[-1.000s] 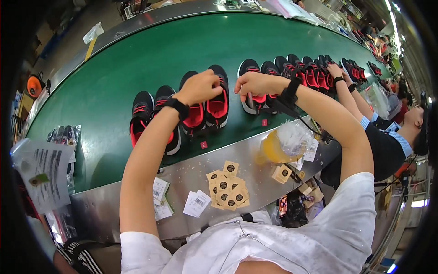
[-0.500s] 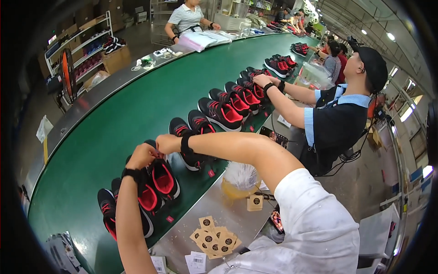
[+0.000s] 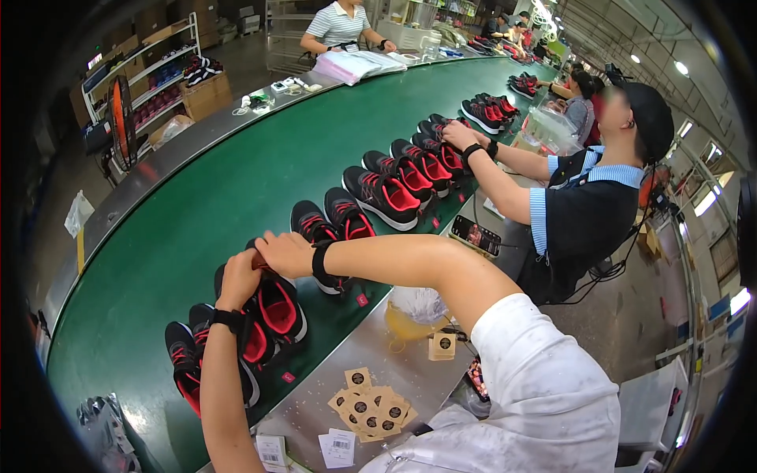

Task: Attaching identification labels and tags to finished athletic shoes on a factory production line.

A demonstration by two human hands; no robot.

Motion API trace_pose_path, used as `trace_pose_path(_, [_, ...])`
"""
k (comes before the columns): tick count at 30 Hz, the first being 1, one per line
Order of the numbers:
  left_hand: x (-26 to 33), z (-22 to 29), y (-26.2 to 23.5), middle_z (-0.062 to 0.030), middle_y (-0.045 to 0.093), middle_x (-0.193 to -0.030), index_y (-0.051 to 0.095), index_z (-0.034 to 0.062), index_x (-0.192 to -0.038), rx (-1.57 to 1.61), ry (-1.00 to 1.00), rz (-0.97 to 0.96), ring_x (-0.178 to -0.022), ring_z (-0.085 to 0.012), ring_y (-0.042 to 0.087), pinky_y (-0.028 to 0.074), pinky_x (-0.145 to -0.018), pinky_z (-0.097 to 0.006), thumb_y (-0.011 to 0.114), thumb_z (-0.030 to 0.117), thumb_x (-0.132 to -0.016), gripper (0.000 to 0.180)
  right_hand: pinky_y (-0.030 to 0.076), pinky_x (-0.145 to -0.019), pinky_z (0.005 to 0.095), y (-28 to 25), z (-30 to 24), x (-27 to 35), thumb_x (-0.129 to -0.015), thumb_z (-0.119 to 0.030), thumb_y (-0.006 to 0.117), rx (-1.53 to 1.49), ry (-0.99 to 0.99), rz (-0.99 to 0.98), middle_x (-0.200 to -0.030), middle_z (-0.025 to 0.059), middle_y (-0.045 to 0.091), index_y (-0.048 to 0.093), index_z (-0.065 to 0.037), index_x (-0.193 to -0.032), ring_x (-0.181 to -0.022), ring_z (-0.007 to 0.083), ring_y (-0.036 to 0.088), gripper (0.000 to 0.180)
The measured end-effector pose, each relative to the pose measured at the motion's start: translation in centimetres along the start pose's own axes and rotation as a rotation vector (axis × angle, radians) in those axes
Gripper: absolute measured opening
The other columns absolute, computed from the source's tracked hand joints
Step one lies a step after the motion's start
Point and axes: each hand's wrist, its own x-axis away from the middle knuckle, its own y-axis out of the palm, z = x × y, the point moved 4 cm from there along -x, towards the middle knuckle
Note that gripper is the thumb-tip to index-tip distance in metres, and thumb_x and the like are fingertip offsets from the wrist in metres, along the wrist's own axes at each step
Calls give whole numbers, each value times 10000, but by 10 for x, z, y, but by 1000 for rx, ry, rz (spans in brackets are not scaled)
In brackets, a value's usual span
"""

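My left hand [image 3: 239,279] and my right hand [image 3: 285,254] meet over the front of a black and red sports shoe [image 3: 279,306] on the green conveyor belt [image 3: 181,213]. The fingers of both are closed together at the laces. What they pinch is mostly hidden; only a small reddish-brown bit shows between them. Beside that shoe stands its mate [image 3: 256,344], partly behind my left wrist. Another pair [image 3: 183,359] is left of my left forearm. Just beyond my right hand stands a further pair [image 3: 347,214].
Square brown cards [image 3: 371,410] and white labels [image 3: 337,449] lie on the metal side table [image 3: 303,418]. A yellowish tub [image 3: 410,319] holds white strands. To my right a co-worker [image 3: 587,197] handles shoes; another person [image 3: 339,30] stands across the belt. A phone [image 3: 475,235] rests nearby.
My right hand has lowered slightly and shifted, its fingers now lying over the shoe's front. My left hand has turned a little. The view has tilted slightly; the shoes keep their places.
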Motion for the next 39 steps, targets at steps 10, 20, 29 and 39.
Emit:
trace_pose_path(10, [19,-18,-10,-67,612,-716,631,-42,-906,598,-486,62,-590,-136,574,477,-542,-252,599,20,-737,183,554,-617,267,-12,19,-22,-774,-11,650,-1022,280,-151,-755,105,628,584,40,-850,-663,156,643,113])
trace_pose_path(20, [28,-17,-2,-72,622,-837,599,-69,-1029,1089,-456,260,-719,-134,601,527,-680,-235,581,44,-861,203,537,-602,253,-11,14,-27,-733,21,674,-1309,323,-10,-771,106,649,607,35,-839,-658,143,637,126])
trace_pose_path(29, [30,-10,-7,-76,622,-873,524,-50,-1118,1036,-393,262,-783,-143,621,522,-694,-230,611,50,-853,296,536,-657,270,4,8,-32,-773,-19,659,-1229,276,-64,-848,100,629,580,28,-910,-733,155,630,164])
trace_pose_path(39, [37,-16,-15,-77,617,-799,405,-78,-1215,1064,-386,218,-698,-150,609,504,-639,-232,606,-42,-800,463,570,-572,291,6,-3,-31,-708,7,665,-1255,202,-93,-798,134,650,586,45,-855,-696,196,666,171])
